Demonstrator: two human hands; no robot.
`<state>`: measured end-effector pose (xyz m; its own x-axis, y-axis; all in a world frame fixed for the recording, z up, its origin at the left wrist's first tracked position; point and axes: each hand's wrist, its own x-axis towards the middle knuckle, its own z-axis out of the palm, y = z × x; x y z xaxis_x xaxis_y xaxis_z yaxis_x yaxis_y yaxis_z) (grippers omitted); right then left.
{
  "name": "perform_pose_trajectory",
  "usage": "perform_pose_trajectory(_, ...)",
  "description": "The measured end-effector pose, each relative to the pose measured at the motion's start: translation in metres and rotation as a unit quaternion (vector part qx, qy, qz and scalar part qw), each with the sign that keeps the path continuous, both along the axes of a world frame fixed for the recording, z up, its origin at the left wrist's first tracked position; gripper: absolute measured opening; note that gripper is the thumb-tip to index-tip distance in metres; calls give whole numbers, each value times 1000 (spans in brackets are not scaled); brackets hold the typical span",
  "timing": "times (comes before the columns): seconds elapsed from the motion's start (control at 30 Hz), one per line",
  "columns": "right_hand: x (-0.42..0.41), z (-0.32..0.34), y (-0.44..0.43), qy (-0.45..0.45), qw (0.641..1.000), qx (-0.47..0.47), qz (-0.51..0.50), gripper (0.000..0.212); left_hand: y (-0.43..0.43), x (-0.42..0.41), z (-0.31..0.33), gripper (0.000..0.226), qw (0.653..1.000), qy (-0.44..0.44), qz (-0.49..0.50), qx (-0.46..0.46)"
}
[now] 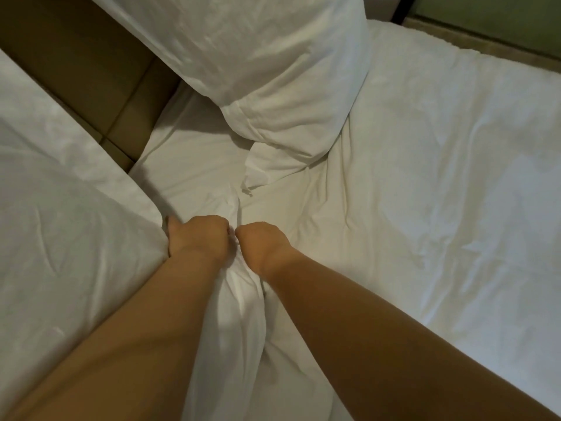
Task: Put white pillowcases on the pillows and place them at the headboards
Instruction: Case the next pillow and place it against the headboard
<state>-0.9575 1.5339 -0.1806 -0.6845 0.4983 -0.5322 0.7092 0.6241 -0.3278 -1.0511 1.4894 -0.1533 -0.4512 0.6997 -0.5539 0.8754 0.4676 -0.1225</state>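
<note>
The left hand (197,235) and right hand (261,244) clench bunched white cloth (239,302), probably a pillowcase, near the headboard (91,62) edge of the bed (440,192), seemingly gathering it.

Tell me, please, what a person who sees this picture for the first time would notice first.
First, at the centre, the left hand and the right hand sit side by side, both clutching a bunched fold of white fabric on the bed. Next, at the top, a plump white-cased pillow lies beside the brown padded headboard.
</note>
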Motion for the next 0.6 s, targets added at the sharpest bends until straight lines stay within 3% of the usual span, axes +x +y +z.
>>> perform_pose_trajectory(0.13, 21, 12, -3, 18, 1000, 17, -12, 21, -8, 15, 12, 33, 999, 3, -25, 36)
perform_pose_trajectory(0.37, 70, 46, -21, 13, 999, -4, -42, 28, -5, 71, 43, 27, 998, -10, -67, -2)
perform_pose_trajectory(0.6, 57, 138, -26, 65, 997, 49, -9, 22, -27, 72, 132, 24, 995, 23, -33, 90)
